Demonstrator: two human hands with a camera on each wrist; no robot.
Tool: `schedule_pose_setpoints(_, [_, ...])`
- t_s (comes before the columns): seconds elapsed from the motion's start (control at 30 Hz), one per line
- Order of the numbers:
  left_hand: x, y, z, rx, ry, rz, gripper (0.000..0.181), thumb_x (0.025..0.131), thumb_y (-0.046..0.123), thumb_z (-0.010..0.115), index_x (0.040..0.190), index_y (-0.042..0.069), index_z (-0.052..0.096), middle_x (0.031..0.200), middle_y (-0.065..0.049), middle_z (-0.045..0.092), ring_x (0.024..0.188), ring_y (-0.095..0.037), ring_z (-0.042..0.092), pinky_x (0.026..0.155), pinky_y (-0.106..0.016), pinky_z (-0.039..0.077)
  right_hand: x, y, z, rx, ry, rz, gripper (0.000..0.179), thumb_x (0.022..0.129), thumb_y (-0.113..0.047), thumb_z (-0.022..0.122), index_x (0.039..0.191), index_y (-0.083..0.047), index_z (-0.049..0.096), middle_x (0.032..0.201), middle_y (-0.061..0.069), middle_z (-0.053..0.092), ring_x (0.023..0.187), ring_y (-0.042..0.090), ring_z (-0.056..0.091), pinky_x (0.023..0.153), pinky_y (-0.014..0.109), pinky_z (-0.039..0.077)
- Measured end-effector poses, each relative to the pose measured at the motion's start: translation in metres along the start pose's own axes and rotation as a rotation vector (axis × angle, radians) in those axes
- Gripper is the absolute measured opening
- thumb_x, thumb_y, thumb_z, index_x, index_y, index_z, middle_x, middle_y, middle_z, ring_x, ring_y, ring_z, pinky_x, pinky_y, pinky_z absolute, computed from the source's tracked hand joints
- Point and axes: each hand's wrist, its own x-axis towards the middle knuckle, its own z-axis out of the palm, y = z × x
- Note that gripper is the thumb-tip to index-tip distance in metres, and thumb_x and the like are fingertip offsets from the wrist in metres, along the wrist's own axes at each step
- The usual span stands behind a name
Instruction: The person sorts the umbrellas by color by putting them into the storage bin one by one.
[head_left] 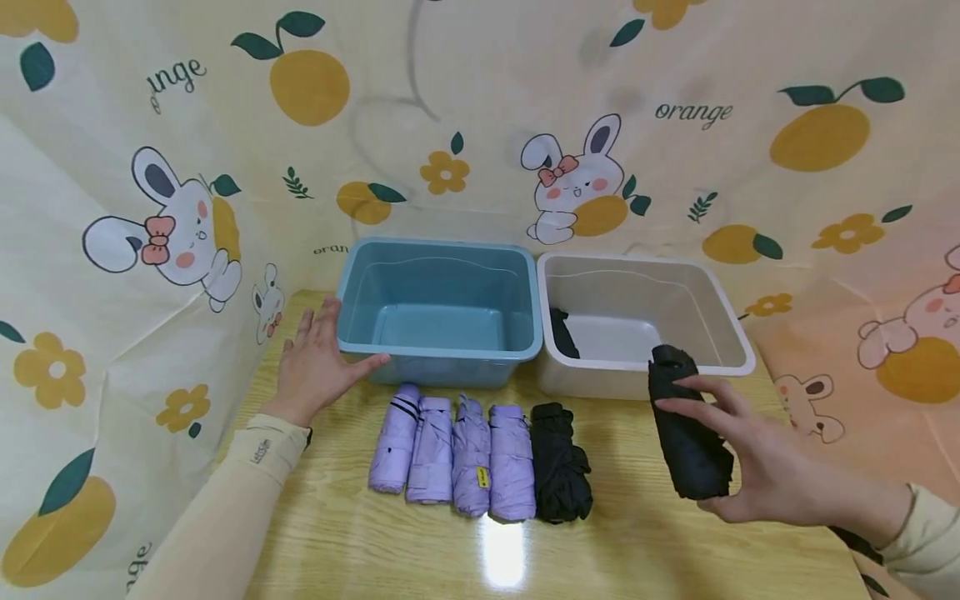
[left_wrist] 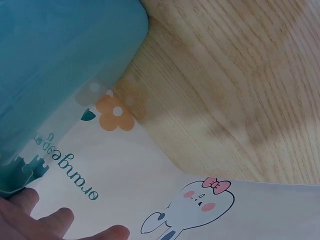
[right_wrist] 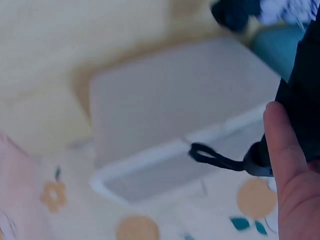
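Note:
My right hand [head_left: 772, 458] grips a folded black umbrella [head_left: 686, 425], held in front of the beige bin [head_left: 645, 383]. A black strap loop [right_wrist: 212, 156] dangles from the umbrella's end in the right wrist view. Fingers spread, my left hand [head_left: 315, 362] rests at the left rim of the blue bin [head_left: 438, 371]. In front of the bins lies a row of folded umbrellas: several purple ones, such as the one with dark stripes [head_left: 393, 442], and a black one [head_left: 558, 467] at the right end. Inside the beige bin another black item [head_left: 562, 333] leans at the left, partly hidden by the wall.
Both bins stand side by side at the back of the wooden table [head_left: 337, 533]. Behind them and along both sides hangs a cloth [head_left: 480, 100] printed with oranges and rabbits. The blue bin's inside floor [head_left: 438, 325] shows bare.

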Motion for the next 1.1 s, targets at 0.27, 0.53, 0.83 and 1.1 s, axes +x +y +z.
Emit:
schedule_pose_setpoints(0.27, [-0.005, -0.006, 0.005, 0.007, -0.022, -0.02, 0.127, 0.073, 0.086, 0.057, 0.16, 0.007, 0.009, 0.162, -0.02, 0.018, 0.147, -0.046, 0.014, 0.104, -0.075, 0.019, 0.069, 0.019, -0.043, 0.013, -0.035, -0.088, 0.105, 0.053, -0.01, 0.097, 0.145, -0.016, 0.047, 0.146, 0.015, 0.027, 0.109, 0.034, 0.053, 0.07, 0.03, 0.057])
schedule_pose_setpoints(0.53, [-0.002, -0.006, 0.008, 0.011, -0.028, -0.032, 0.128, 0.072, 0.089, 0.054, 0.161, 0.01, 0.007, 0.165, -0.014, 0.015, 0.149, -0.042, 0.009, 0.107, -0.073, 0.015, 0.135, 0.058, -0.048, -0.075, -0.235, 0.081, 0.083, 0.063, -0.027, 0.094, 0.137, -0.025, 0.054, 0.144, 0.02, 0.03, 0.105, 0.039, 0.052, 0.074, 0.039, 0.054])
schedule_pose_setpoints(0.83, [0.002, -0.002, 0.006, 0.021, -0.014, -0.024, 0.128, 0.071, 0.09, 0.054, 0.161, 0.011, 0.01, 0.166, -0.01, 0.013, 0.149, -0.04, 0.011, 0.108, -0.072, 0.017, 0.181, 0.102, -0.015, -0.067, -0.429, 0.171, 0.077, 0.062, -0.036, 0.092, 0.13, -0.019, 0.062, 0.138, 0.022, 0.04, 0.108, 0.036, 0.05, 0.083, 0.053, 0.051])
schedule_pose_setpoints(1.1, [0.005, -0.003, 0.003, 0.044, 0.008, -0.02, 0.127, 0.071, 0.089, 0.054, 0.161, 0.012, 0.008, 0.166, -0.008, 0.013, 0.149, -0.04, 0.012, 0.107, -0.072, 0.019, 0.204, 0.127, 0.013, -0.066, -0.526, 0.18, 0.082, 0.055, -0.035, 0.095, 0.128, -0.021, 0.061, 0.14, 0.021, 0.04, 0.113, 0.039, 0.044, 0.087, 0.06, 0.048])
